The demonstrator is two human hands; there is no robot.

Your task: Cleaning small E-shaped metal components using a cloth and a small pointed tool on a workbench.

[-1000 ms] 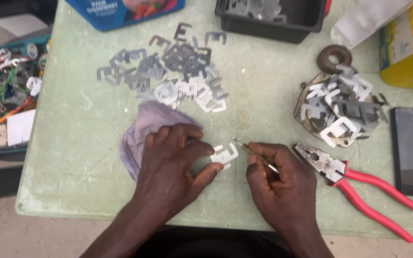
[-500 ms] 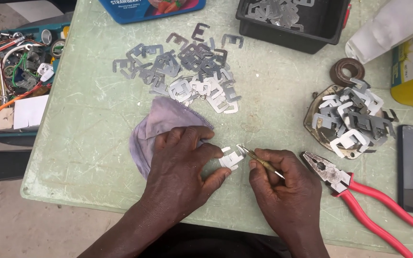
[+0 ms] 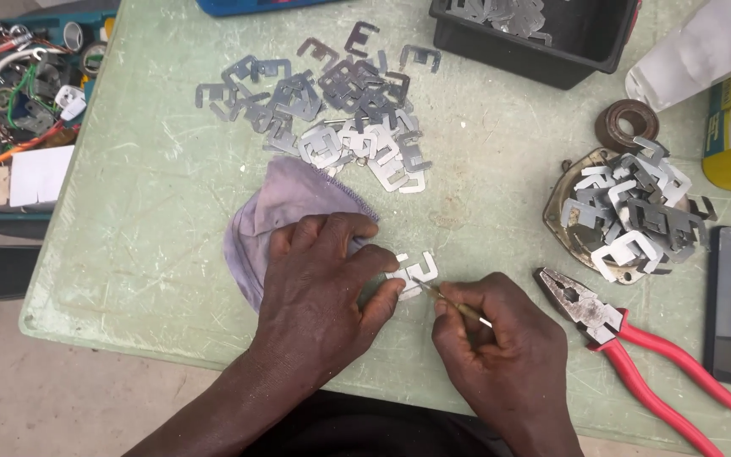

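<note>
Pale green and scratched all over, the tabletop (image 3: 154, 254) carries the work, with a box of wires and odd parts (image 3: 19, 101) standing off its left edge. Toward the far edge lies a loose heap of flat grey metal clips (image 3: 332, 118), and just nearer than it a crumpled lilac cloth (image 3: 285, 211). The left hand (image 3: 323, 296) rests on that cloth near the front edge, its fingers pinching a small pale E-shaped clip (image 3: 412, 275). The right hand (image 3: 505, 351), just beside it, is closed around a thin pointed tool (image 3: 450, 303) whose tip touches the clip. Right of the hands lie red-handled pliers (image 3: 628, 338), apart from both. Beyond them a round dish (image 3: 564, 199) holds another pile of clips, and a black bin (image 3: 543, 42) sits at the far edge.
</note>
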